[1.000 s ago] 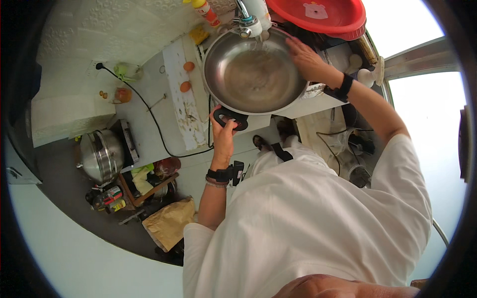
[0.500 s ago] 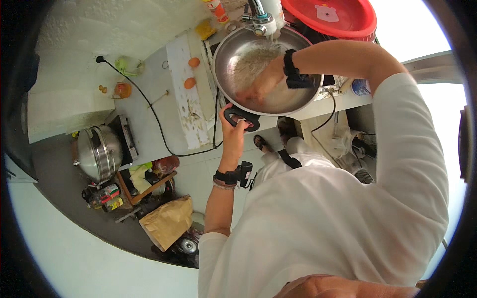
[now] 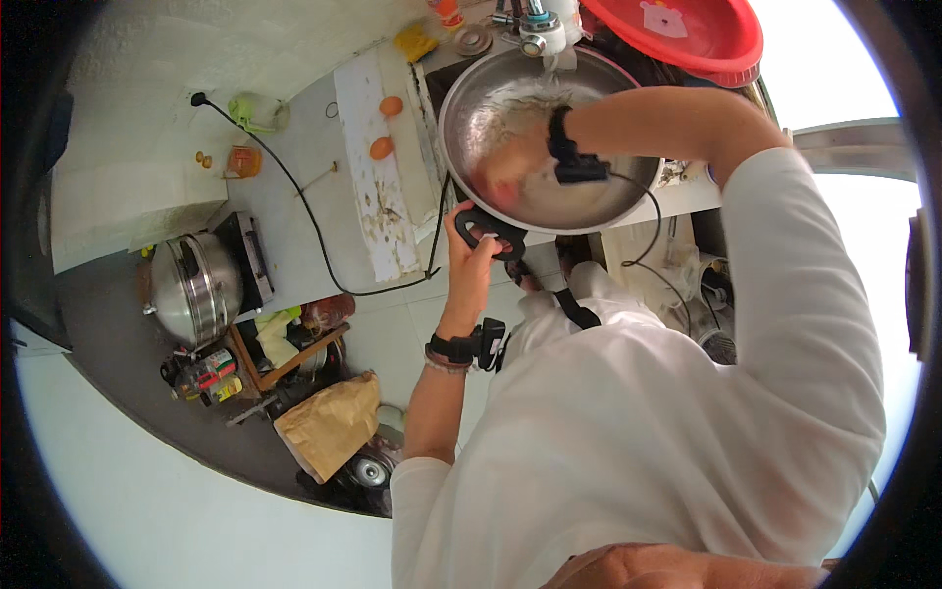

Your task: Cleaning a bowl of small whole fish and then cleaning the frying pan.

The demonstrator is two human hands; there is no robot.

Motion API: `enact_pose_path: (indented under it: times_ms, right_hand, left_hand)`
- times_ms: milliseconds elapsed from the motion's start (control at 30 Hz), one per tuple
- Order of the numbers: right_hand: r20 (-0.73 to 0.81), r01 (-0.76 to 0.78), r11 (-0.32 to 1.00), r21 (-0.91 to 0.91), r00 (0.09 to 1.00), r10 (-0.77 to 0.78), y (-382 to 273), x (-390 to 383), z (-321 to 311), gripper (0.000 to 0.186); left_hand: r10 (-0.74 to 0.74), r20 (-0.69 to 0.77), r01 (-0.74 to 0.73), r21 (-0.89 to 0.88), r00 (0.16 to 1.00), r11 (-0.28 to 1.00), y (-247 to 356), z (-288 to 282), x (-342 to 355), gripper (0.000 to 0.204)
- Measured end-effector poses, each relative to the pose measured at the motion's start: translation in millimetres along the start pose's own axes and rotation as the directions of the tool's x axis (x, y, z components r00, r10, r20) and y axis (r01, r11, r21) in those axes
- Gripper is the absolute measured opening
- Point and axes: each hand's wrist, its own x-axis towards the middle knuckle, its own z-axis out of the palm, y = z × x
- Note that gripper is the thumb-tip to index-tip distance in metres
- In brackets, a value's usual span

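Note:
A wide steel pan (image 3: pixel 616 196) is held tilted under a tap (image 3: pixel 538 41), with water in it. My left hand (image 3: pixel 469 270) is closed around the pan's black handle (image 3: pixel 498 234) at the near left of the rim. Inside the pan, my right hand (image 3: pixel 517 162) is down at the near left wall. Motion smears its fingers, so I cannot make out their shape or whether they hold anything. A black strap with a small box (image 3: pixel 579 169) sits on my right wrist, and a similar one (image 3: pixel 469 346) on my left.
Two brown eggs (image 3: pixel 386 126) lie on the counter left of the pan. A black cable (image 3: pixel 312 231) loops across that counter. A red plastic basin (image 3: pixel 702 44) stands at the back right. At the left are a steel pot (image 3: pixel 196 290) and a brown paper bag (image 3: pixel 329 427).
The view has shifted slightly, so the pan, tap and basin appear a little farther right. My right hand stays in the pan, still blurred; my left keeps its hold on the handle.

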Motion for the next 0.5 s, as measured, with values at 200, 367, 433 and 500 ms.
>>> enact_pose_path:
  times_ms: [200, 367, 433, 500]
  right_hand:
    - [0.196, 0.060, 0.195, -0.979, 0.546, 0.814, -49.4, -147.8, -10.8, 0.038]
    - [-0.634, -0.685, 0.100, -0.722, 0.712, 0.302, -51.6, -198.4, -6.7, 0.035]
    - [-0.558, -0.905, 0.410, -0.109, 0.397, 0.729, -54.1, -192.1, -6.3, 0.037]
    - [-0.530, -0.865, 0.406, 0.297, 0.204, 0.823, -32.8, -195.7, 0.4, 0.041]
  left_hand:
    - [0.049, 0.054, -0.050, 0.016, 0.997, 0.999, 15.9, 1.1, 1.1, 0.047]
    - [0.015, 0.029, -0.015, 0.010, 0.999, 1.000, 43.2, 8.5, 5.6, 0.051]
    - [0.038, 0.045, -0.040, 0.036, 0.998, 0.999, 53.3, 11.0, 6.9, 0.045]
    - [0.049, 0.083, -0.057, 0.093, 0.995, 0.994, 79.1, 27.5, 10.1, 0.045]
